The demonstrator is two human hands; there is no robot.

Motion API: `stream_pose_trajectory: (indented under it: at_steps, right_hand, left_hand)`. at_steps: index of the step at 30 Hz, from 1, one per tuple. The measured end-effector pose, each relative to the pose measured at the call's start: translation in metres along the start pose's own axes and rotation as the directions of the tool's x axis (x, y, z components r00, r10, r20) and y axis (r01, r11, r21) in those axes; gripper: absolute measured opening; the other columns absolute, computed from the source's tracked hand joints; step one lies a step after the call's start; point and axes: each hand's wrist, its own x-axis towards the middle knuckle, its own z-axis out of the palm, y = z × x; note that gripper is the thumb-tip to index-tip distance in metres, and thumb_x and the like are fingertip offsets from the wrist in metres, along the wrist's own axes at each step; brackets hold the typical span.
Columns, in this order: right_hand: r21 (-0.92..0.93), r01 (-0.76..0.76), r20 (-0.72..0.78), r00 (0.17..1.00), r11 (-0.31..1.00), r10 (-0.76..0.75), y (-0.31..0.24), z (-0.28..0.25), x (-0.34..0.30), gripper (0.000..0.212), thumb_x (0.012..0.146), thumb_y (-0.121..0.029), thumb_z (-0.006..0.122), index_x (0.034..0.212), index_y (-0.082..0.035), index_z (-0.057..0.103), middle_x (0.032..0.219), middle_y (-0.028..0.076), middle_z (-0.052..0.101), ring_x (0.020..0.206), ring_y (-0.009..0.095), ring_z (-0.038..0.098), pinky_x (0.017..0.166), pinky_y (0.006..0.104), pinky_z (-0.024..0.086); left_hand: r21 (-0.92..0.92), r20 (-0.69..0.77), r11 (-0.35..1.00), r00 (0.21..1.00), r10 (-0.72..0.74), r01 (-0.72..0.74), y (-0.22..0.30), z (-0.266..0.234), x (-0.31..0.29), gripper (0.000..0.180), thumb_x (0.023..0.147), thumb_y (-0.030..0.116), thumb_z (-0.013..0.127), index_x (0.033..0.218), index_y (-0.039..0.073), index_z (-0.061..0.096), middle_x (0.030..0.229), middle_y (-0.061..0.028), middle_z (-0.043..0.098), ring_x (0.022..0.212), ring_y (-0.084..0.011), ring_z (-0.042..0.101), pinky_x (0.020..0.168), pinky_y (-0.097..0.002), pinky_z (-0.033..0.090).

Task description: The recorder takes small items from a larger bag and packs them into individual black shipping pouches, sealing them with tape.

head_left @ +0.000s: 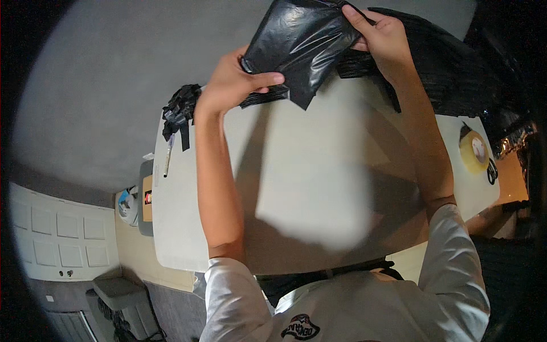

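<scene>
A shiny black plastic bag (302,43) is held up over the far side of the white table (319,188). My left hand (236,82) grips its lower left part, thumb lying across the front. At the upper right corner my right hand (382,37) pinches the plastic between thumb and fingers. The bag looks flat, with creases running toward the right hand; its top edge is cut off by the picture. Behind it and to the right lies a large pile of black plastic (444,68), partly hidden by my right hand and forearm.
Crumpled black strips (182,108) and a pen (169,155) lie at the table's far left. On the right are a roll of yellowish tape (473,153) and black-handled scissors (492,171). A dark grey chair (128,305) stands at lower left, near a white panelled door (65,233).
</scene>
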Motion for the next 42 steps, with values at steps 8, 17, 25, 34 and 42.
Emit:
stream_pose_trajectory:
  at_steps: [8, 17, 25, 34, 42]
  right_hand:
    - [0.005, 0.046, 0.136, 0.990, 0.999, -0.046, 0.025, -0.012, 0.012, 0.035, 0.097, -0.024, 0.073, 0.118, 0.004, 0.072, 0.092, 0.006, 0.076, 0.076, 0.008, 0.070, 0.069, 0.0225, 0.058]
    - [0.194, 0.015, -0.231, 0.972, 0.981, 0.031, -0.015, 0.018, -0.008, 0.025, 0.099, -0.019, 0.071, 0.099, 0.007, 0.069, 0.084, 0.007, 0.070, 0.067, 0.012, 0.065, 0.061, 0.0250, 0.053]
    - [0.555, 0.024, -0.092, 0.995, 0.831, 0.033, -0.015, -0.001, -0.001, 0.024, 0.099, -0.018, 0.068, 0.102, 0.006, 0.064, 0.089, 0.009, 0.070, 0.081, 0.019, 0.070, 0.076, 0.0329, 0.058]
    - [-0.276, 0.145, -0.102, 0.979, 0.950, -0.179, 0.009, -0.009, 0.002, 0.035, 0.095, -0.029, 0.077, 0.113, 0.001, 0.076, 0.095, 0.008, 0.077, 0.081, 0.013, 0.072, 0.077, 0.0246, 0.055]
    - [-0.457, 0.491, 0.337, 0.867, 0.742, -0.366, -0.007, 0.035, -0.025, 0.043, 0.096, -0.038, 0.074, 0.082, 0.003, 0.076, 0.061, -0.003, 0.042, 0.057, 0.010, 0.035, 0.050, 0.0325, 0.032]
  left_hand:
    - [0.113, 0.050, 0.993, 0.999, 0.022, -0.027, 0.015, -0.012, -0.009, 0.040, 0.070, 0.003, 0.094, 0.103, -0.002, 0.073, 0.084, -0.0035, 0.074, 0.073, -0.0074, 0.066, 0.069, -0.0256, 0.055]
    - [-0.254, -0.033, 0.966, 0.997, -0.065, 0.055, -0.005, 0.003, 0.006, 0.069, 0.071, 0.014, 0.096, 0.121, -0.015, 0.059, 0.101, -0.0177, 0.073, 0.089, -0.0212, 0.074, 0.080, -0.0313, 0.064]
    - [-0.306, 0.021, 0.946, 0.994, -0.109, 0.110, -0.010, 0.044, 0.019, 0.034, 0.086, 0.019, 0.085, 0.104, -0.006, 0.071, 0.097, -0.0168, 0.076, 0.087, -0.0243, 0.077, 0.074, -0.0265, 0.065]
    - [-0.270, 0.014, 0.963, 1.000, -0.014, 0.017, -0.033, 0.054, 0.003, 0.049, 0.077, 0.010, 0.092, 0.070, 0.014, 0.043, 0.082, -0.0195, 0.074, 0.081, -0.0225, 0.077, 0.067, -0.0260, 0.058]
    - [-0.051, 0.070, 0.954, 0.953, -0.293, 0.297, -0.047, 0.008, -0.128, 0.105, 0.072, 0.018, 0.095, 0.156, -0.003, 0.036, 0.138, -0.0206, 0.063, 0.129, -0.0259, 0.060, 0.103, -0.0386, 0.054]
